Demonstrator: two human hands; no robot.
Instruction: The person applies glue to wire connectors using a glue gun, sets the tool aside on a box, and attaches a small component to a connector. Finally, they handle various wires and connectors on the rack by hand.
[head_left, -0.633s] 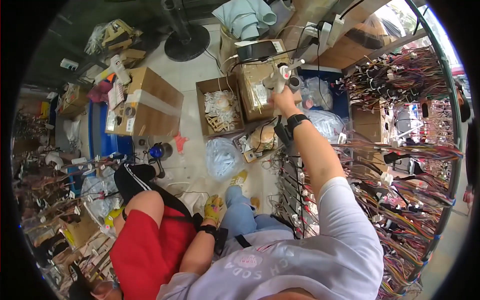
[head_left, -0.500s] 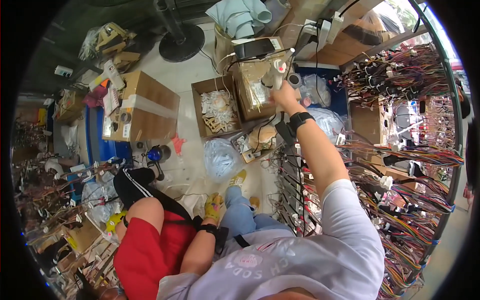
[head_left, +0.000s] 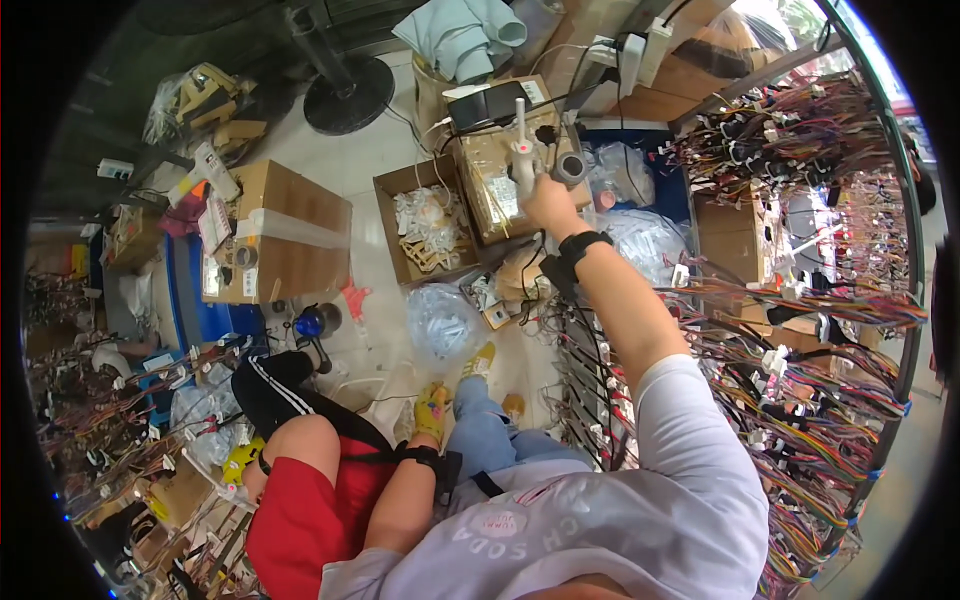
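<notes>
My right hand [head_left: 553, 207] is closed around a white glue gun [head_left: 522, 165] with a red light and a white stick jutting from its top. It is held over the taped cardboard box [head_left: 490, 165]. A round grey tube [head_left: 570, 170] is just right of the gun. My left hand [head_left: 432, 412], in a patterned yellow glove, is low beside my jeans, its finger pose too unclear to make out. Nothing shows in it. An open carton [head_left: 385, 225] holding pale scraps and small tan parts stands left of the taped box.
Racks of bundled coloured wires [head_left: 830, 375] line my right side. A person in a red shirt [head_left: 300, 520] sits at my left. Beyond stand a large carton [head_left: 310, 225] and a round black base [head_left: 350, 95]. A clear plastic bag [head_left: 443, 325] lies on the floor.
My right hand has drawn the glue gun left and slightly down, away from the grey tube. My left hand stays low beside my leg. The view has shifted a little.
</notes>
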